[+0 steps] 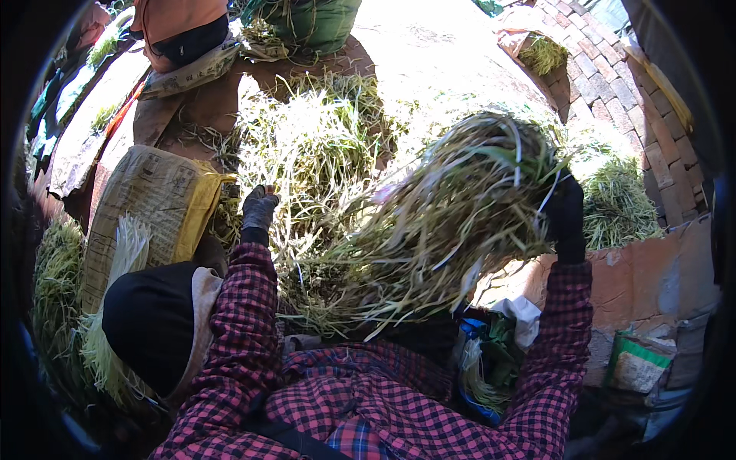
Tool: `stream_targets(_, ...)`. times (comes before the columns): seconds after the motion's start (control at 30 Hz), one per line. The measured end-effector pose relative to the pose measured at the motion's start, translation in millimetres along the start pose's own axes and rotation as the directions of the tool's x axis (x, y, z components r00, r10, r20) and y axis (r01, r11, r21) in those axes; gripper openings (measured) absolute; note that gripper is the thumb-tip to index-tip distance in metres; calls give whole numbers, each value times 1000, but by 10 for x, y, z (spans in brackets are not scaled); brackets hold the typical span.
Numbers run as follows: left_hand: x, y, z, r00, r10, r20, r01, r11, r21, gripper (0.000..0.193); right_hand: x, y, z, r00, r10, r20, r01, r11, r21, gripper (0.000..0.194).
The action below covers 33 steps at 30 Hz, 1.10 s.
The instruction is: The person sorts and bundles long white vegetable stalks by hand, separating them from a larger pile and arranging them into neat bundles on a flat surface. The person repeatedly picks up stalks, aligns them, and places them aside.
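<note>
My right hand [566, 215], in a dark glove, grips a large loose bundle of long green and yellowish stalks [454, 213]. The bundle fans out to the left, its ends hanging in front of my lap. In a grey glove, my left hand [260, 208] is raised beside a sunlit heap of similar stalks [310, 144]. Its fingers look partly curled, and whether they hold anything cannot be made out. The fingers of my right hand are mostly hidden by the bundle and the dark glove.
A person in a black head covering [149, 322] is close on my left, near pale stalks [129, 247] and a printed yellow woven sack [155, 195]. More stalks [618, 195] lie at right beside brick paving [615, 86]. A blue-rimmed container [487, 411] and a green-and-white bag [638, 362] stand low right.
</note>
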<state>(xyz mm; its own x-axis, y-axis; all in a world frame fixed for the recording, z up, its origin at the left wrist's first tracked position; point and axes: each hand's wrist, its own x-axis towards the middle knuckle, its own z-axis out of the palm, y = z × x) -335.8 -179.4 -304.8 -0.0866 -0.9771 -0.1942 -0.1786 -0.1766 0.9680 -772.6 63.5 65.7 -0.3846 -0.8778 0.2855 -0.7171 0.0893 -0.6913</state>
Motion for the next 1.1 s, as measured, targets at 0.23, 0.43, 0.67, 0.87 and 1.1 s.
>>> stream_targets(0.23, -24, -45, 37, 1000, 4, 1, -3, 997, -71, 29, 771, 666, -916, 690, -355, -631, -95, 820, -565, 48)
stream_targets(0.43, -195, 284, -161, 995, 22, -102, -39, 985, -169, 28, -501, 426, 3325, 908, 42, 417, -76, 995, 66, 36)
stream_targets(0.67, -227, 475, -98, 996, 22, -85, -49, 944, -326, 28, -1042, 458, 4998, 857, 234, 459, -227, 971, -70, 34)
stream_targets(0.87, -263, 386, -138, 985, -174, 10, 165, 910, -380, 12, -1066, 85, 4142, 811, 155, 564, -514, 647, 563, 11)
stream_targets(1.1, -529, 710, 57, 832, -150, 534, 441, 762, -474, 18, -1165, -264, 3758, 776, 42, 630, -485, 678, 552, 10)
